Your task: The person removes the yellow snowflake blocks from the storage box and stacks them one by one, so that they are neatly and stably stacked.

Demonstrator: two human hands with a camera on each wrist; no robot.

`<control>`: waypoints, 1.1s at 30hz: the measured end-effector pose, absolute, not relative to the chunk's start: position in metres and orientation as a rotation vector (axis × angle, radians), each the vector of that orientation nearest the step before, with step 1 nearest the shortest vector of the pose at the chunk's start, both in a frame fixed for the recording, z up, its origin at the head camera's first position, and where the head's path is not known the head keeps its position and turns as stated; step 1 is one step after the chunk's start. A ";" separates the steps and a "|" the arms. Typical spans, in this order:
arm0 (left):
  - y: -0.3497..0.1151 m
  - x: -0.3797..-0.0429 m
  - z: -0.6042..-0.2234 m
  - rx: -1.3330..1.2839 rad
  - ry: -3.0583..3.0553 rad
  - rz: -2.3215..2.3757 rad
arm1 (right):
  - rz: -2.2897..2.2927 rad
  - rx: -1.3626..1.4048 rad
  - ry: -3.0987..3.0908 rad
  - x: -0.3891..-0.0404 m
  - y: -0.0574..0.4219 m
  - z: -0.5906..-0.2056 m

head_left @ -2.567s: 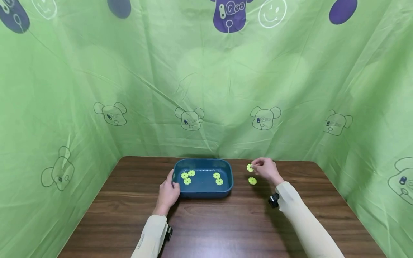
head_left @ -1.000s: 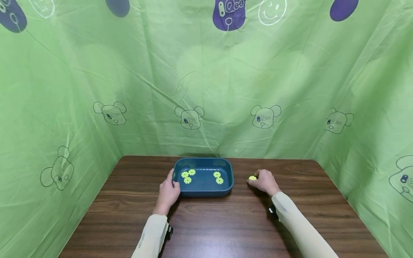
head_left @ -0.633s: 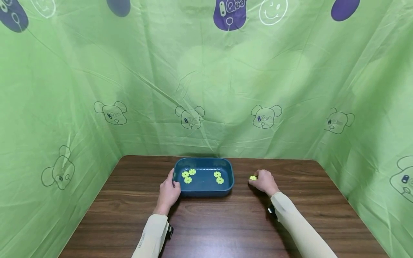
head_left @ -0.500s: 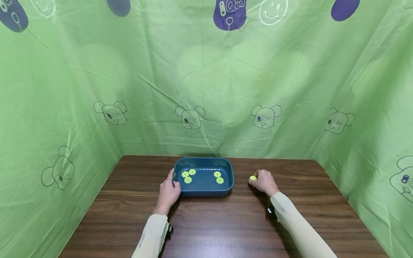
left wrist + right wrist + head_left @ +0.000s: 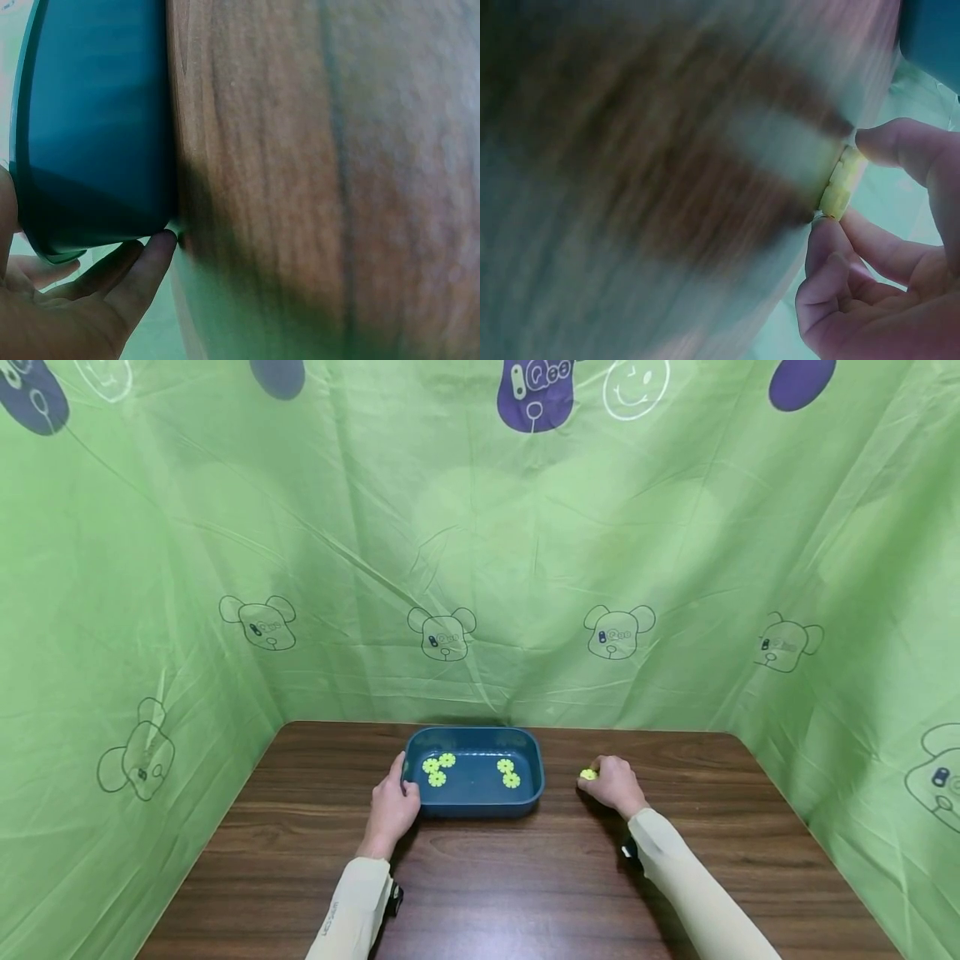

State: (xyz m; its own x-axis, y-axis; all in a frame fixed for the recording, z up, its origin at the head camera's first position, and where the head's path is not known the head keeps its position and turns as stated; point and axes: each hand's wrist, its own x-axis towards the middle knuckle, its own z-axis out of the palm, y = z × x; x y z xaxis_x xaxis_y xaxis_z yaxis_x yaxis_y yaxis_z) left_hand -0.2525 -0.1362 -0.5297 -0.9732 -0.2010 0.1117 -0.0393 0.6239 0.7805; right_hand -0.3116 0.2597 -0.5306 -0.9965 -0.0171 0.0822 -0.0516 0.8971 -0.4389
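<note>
My left hand (image 5: pixel 390 810) holds the left end of a dark blue rectangular tub (image 5: pixel 472 797). In the left wrist view, its fingers (image 5: pixel 146 274) lie against the tub's outer wall. Several flat yellow-green flower-shaped pieces lie inside: a left cluster (image 5: pixel 437 779) and a right pair (image 5: pixel 511 780). To the right of the tub, my right hand (image 5: pixel 615 783) pinches a yellow flower-shaped piece (image 5: pixel 838 187) by its edges, thumb on one side and fingers on the other, at the tabletop. The hand partly covers it in the head view; whether it is a stack of two cannot be told.
The dark brown wooden table (image 5: pixel 480 893) has a green printed curtain (image 5: pixel 525 568) along its back and both sides. The tub stands near the back edge. Black wrist cameras sit under both sleeves.
My right hand, with a flower piece, has come nearer and down onto the spot of the other loose piece, where it stays. Only one yellow shape shows there now. Left hand and tub stay put.
</note>
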 end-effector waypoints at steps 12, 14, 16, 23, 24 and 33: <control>-0.136 -0.253 -0.530 0.188 -2.640 -1.263 | 0.648 0.059 -2.934 -0.309 0.255 -0.520; -0.135 -0.253 -0.530 0.191 -2.637 -1.263 | 0.624 0.055 -2.917 -0.310 0.252 -0.514; -0.135 -0.253 -0.530 0.193 -2.636 -1.266 | 0.601 0.047 -2.901 -0.310 0.249 -0.508; -0.137 -0.253 -0.529 0.200 -2.641 -1.281 | 0.714 0.071 -2.810 -0.318 0.221 -0.479; -0.137 -0.253 -0.529 0.201 -2.644 -1.277 | 0.743 0.081 -2.801 -0.319 0.214 -0.475; -0.135 -0.251 -0.529 0.202 -2.652 -1.274 | 0.921 0.260 -2.752 -0.323 0.152 -0.459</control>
State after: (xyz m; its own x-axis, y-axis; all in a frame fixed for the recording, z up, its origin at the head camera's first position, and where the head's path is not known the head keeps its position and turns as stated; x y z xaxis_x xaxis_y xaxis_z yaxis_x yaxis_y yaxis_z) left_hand -0.2510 -0.1354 -0.5285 -0.9722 -0.2047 0.1140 -0.0390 0.6211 0.7828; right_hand -0.3227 0.1516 -0.4590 -0.9583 -0.0949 0.2695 -0.2379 0.7872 -0.5690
